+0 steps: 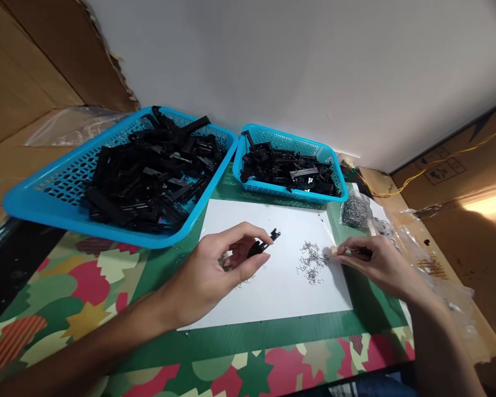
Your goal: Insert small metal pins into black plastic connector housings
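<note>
Near the centre of the frame, a slim black plastic part point(264, 243) with a notched end is pinched between the thumb and fingertips of the left hand point(227, 264), above a smooth white sheet point(289, 220). Right of centre, a loose, tangled pile of thin, bent silvery wire pieces point(312, 262) lies on the sheet; at its right edge, the thumb and forefinger of the right hand point(366, 259) are brought together, whatever they may grip being too small to tell. Beneath the sheet is a glossy green surface point(231, 187), bordered below by a colourful patterned covering point(273, 369). At upper left, a large blue perforated plastic basket point(45, 207) holds heaped, elongated black parts point(149, 171); at upper centre, a smaller blue basket point(339, 176) holds similar pieces point(289, 165). At right, a clear bag point(355, 212) contains small dark items.
</note>
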Demonstrator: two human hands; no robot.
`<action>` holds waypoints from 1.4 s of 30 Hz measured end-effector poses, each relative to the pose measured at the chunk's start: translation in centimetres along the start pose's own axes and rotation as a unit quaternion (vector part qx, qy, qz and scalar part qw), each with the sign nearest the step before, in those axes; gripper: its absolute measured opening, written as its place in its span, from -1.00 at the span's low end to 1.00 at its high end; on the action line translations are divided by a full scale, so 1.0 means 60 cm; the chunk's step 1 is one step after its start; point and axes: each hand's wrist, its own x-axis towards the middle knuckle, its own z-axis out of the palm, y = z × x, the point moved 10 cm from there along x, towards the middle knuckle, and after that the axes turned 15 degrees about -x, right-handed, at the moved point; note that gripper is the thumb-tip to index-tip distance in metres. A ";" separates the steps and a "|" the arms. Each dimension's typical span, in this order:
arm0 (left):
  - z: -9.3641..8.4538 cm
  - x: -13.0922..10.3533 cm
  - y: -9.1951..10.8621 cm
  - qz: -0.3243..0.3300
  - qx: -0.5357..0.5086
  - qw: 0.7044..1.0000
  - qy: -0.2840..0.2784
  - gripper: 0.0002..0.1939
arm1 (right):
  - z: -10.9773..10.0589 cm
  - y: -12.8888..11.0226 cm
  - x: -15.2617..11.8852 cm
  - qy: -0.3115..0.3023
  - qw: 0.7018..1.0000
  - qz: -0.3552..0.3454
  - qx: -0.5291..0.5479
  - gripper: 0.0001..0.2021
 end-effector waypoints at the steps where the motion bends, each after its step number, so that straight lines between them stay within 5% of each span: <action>1: 0.001 0.000 -0.004 -0.001 -0.012 1.000 0.003 -0.83 | -0.006 -0.005 -0.001 0.012 1.000 0.000 -0.005 -0.62; 4: 0.011 0.000 -0.012 -0.005 -0.045 0.999 -0.011 -0.80 | -0.014 -0.021 0.001 0.026 0.999 -0.010 -0.031 -0.60; 9: 0.018 0.001 0.004 0.035 -0.035 0.998 -0.023 -0.79 | 0.002 -0.034 0.014 -0.039 0.993 -0.034 -0.103 -0.70; 15: 0.016 -0.002 0.005 0.033 -0.024 0.999 -0.015 -0.80 | -0.022 -0.023 0.011 -0.013 0.987 -0.018 -0.156 -0.77; 21: 0.026 -0.005 -0.007 0.000 -0.037 0.999 -0.027 -0.87 | -0.066 -0.099 -0.010 0.150 0.985 -0.081 0.037 -0.75; 29: 0.042 -0.009 -0.035 -0.061 -0.239 0.968 -0.045 -0.73 | -0.027 -0.231 0.016 0.136 0.935 -0.239 0.224 -0.98; 36: 0.039 -0.003 -0.038 -0.076 -0.315 0.945 -0.041 -0.61 | -0.029 -0.271 0.004 0.178 0.901 -0.321 0.231 -0.81; 42: 0.018 -0.001 -0.044 -0.062 -0.316 0.947 0.005 -0.62 | -0.019 -0.277 -0.017 0.252 0.895 -0.310 0.198 -0.63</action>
